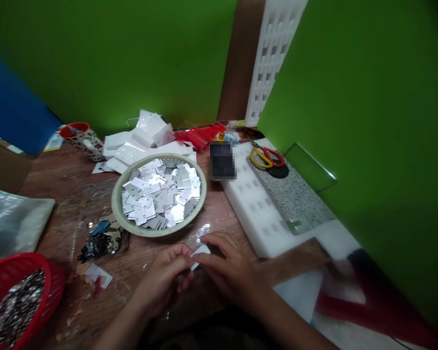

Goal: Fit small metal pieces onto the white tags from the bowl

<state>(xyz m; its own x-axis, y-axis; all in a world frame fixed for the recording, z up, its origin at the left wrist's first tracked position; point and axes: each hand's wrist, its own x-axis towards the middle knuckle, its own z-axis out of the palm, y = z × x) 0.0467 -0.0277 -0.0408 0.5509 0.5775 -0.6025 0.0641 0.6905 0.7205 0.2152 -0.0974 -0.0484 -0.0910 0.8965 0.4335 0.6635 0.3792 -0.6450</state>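
Small white card [200,252] pinched between fingertips of both hands, held just above table [69,180], right in front of bowl [160,233], on its near side. Left hand [166,274] curled, thumb and forefinger closed on card's left edge. Right hand [228,270] closed on card's right edge, other fingers loosely bent. Can't tell whether anything else sits under the card; too small, partly hidden by fingers.

Step in hand, judging by the grip: fine two-handed work on the single card, held steady at both ends. Any further move calls for a light, precise fingertip hold; thin piece, easy to bend or drop.

Outward from there:
- Tiny metal rings [203,229] scattered between card and bowl, just off bowl's near rim.
- Bowl filled with flat grey metal plates [160,192], heaped, none spilling over.
- Dark pile of small bits [100,243] touching bowl's near-left rim.
- Red basket [40,265] well to near-left of bowl, holding shiny small parts [16,306].
- Clear plastic bag [10,218] left of bowl, well apart.
- White packets [142,138] stacked just behind bowl; mug [83,138] behind-left of it.
- White foam block [255,204] right of bowl; scissors [266,156] further right and back, on speckled slab.
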